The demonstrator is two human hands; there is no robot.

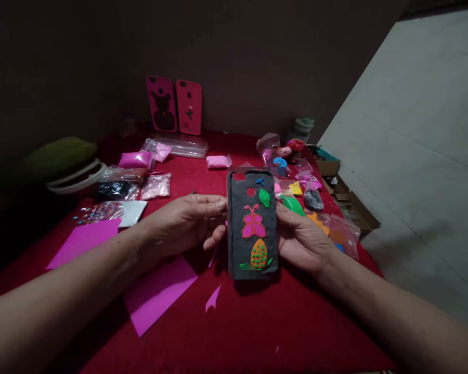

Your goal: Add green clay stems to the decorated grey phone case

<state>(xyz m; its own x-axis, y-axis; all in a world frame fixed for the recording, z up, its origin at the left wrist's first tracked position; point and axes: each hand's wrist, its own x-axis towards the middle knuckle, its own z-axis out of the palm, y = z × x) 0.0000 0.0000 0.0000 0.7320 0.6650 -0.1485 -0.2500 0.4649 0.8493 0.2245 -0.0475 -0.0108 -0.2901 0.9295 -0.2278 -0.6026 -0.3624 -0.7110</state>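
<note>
Held upright in front of me is a dark grey phone case covered in clay. Its face carries a small blue cross, a green leaf, a pink butterfly with orange edges and an orange oval with green dots. My right hand grips the case's right edge, thumb in front and fingers behind. Along the left edge, my left hand has its thumb and forefinger pinched at the case, the other fingers curled below.
Two decorated phone cases lean on the back wall. Bags of coloured clay lie to the right and pink packets to the left. Magenta sheets and a pink scrap rest on the red cloth. Cardboard boxes stand beyond its right edge.
</note>
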